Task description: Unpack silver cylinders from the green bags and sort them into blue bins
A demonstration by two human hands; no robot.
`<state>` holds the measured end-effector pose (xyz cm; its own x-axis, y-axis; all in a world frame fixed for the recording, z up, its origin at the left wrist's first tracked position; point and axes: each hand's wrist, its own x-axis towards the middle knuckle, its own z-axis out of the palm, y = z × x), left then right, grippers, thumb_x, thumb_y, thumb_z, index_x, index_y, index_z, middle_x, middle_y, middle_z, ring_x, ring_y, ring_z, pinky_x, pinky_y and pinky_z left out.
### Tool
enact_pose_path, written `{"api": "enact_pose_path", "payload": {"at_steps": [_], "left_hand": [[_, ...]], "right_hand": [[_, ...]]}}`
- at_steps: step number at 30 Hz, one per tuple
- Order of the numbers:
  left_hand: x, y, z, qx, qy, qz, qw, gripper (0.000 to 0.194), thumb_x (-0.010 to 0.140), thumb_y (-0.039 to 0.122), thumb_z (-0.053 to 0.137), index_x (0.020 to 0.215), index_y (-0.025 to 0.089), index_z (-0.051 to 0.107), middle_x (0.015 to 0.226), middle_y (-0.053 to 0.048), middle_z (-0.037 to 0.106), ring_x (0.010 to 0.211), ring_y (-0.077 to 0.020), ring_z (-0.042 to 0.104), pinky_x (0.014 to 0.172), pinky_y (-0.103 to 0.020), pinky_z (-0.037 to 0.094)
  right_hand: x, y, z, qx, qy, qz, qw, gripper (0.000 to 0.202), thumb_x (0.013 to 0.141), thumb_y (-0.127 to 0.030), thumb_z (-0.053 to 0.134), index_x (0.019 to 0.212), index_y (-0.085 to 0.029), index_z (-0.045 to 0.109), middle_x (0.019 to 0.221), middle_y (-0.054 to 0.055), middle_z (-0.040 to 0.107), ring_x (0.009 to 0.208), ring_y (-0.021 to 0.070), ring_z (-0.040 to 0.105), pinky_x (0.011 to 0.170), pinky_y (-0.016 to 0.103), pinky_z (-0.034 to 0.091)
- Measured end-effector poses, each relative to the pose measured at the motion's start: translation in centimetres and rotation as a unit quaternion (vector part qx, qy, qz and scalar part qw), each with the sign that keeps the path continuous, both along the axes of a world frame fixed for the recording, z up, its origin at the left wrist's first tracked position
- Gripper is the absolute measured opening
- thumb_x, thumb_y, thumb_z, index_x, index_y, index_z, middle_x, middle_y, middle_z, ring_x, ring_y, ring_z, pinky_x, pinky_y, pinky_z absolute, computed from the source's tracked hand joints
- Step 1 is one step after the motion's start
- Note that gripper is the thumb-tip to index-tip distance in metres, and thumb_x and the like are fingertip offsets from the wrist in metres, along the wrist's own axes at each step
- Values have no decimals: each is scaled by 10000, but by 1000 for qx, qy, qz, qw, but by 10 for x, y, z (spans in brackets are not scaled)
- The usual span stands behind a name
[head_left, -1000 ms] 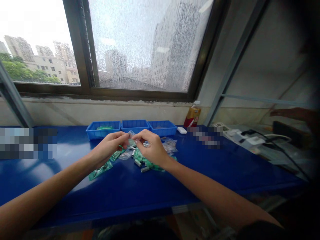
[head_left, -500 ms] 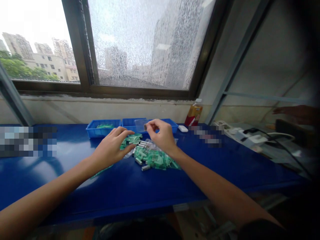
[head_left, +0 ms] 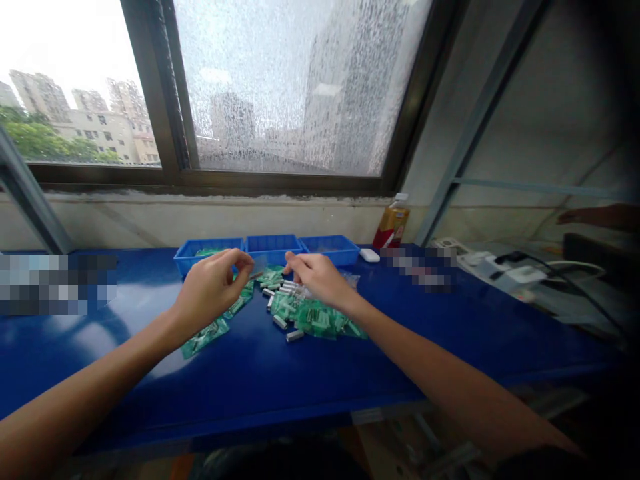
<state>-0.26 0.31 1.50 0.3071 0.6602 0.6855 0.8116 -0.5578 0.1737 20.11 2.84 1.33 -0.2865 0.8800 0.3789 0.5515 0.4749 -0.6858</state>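
My left hand [head_left: 213, 283] is closed, thumb and fingertips pinching a faint clear plastic bag [head_left: 259, 265] by its left side. To the right of it, my right hand [head_left: 320, 277] has its fingers drawn together; anything between the fingertips is too small to make out. Below the hands lie a heap of green packets [head_left: 313, 317] and several loose silver cylinders [head_left: 280, 322]. Another green packet [head_left: 205, 337] rests under my left wrist. Part of the heap is hidden by my right hand.
Three blue trays stand along the wall: the left one [head_left: 187, 259] with green packets inside, a middle one [head_left: 273, 253] and a right one [head_left: 345, 252]. Further right are a white case [head_left: 369, 255], a bottle [head_left: 393, 223] and white devices with cables [head_left: 520, 277].
The clear bag has passed from my right hand to my left. My left fingers have closed from a spread pose. My right hand has lowered slightly, uncovering the trays behind.
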Motion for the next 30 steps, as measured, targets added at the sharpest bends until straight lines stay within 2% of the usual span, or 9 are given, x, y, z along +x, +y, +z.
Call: {"api": "enact_pose_path", "payload": {"at_steps": [2,5,10,13,19,23,25,28,30], "left_hand": [[3,-4,0,34,-30,-28,999,146,837,259,463,830,169,578,708,-3,591,540,-93,499,555,-216,392],[7,-8,-4,45,-22,-129,990,151,862,205,441,889,166,584,827,-38,585,714,-112,549,651,-223,433],[11,-7,-8,14,-5,-178,984,153,844,228,485,911,176,611,936,-66,577,890,-168,527,805,-318,426],[11,-6,-6,-111,-75,-173,976,244,828,367,499,920,171,614,935,-61,609,912,-202,530,826,-360,411],[13,2,-9,-332,-280,-177,883,345,842,435,439,745,128,564,660,-10,564,625,-129,524,588,-245,400],[10,7,-15,-212,-228,-129,942,202,814,341,514,825,145,562,701,-9,575,648,-130,528,573,-236,394],[8,7,-15,-82,-143,-119,979,127,817,273,520,831,158,573,761,-26,596,714,-145,539,642,-262,412],[6,4,-13,66,-22,-167,984,95,833,193,500,845,177,593,819,-41,600,777,-151,526,733,-288,417],[7,2,-12,96,10,-187,978,111,835,182,498,887,186,597,859,-50,592,809,-157,517,747,-295,425]], "right_hand": [[-17,-14,-1,-131,101,84,983,574,858,-561,270,685,-130,609,525,18,518,476,108,477,495,238,358],[-27,-23,-3,-186,224,140,946,432,854,-483,347,683,-144,555,561,12,528,491,99,487,488,224,368],[-17,-17,-5,7,140,67,988,155,791,-265,483,712,-153,556,581,-18,503,526,96,454,519,223,359],[-12,-16,-8,171,19,49,984,145,808,-214,475,832,-158,606,670,4,547,602,107,478,580,229,363],[-12,-21,-7,239,-82,51,966,244,792,-124,455,966,-179,616,723,14,548,644,113,485,624,233,364],[-13,-19,-2,82,19,46,995,100,754,-209,527,781,-148,603,604,-18,496,547,94,450,529,217,337],[-15,-17,-1,-54,81,70,993,274,797,-370,489,677,-139,573,529,-26,461,485,87,426,476,217,313],[-18,-16,-2,-173,166,115,964,389,813,-474,428,635,-145,535,509,-27,458,447,81,418,450,218,305],[-19,-16,-2,-156,186,112,964,311,784,-413,486,609,-156,495,515,-36,453,444,74,404,449,212,301]]}}
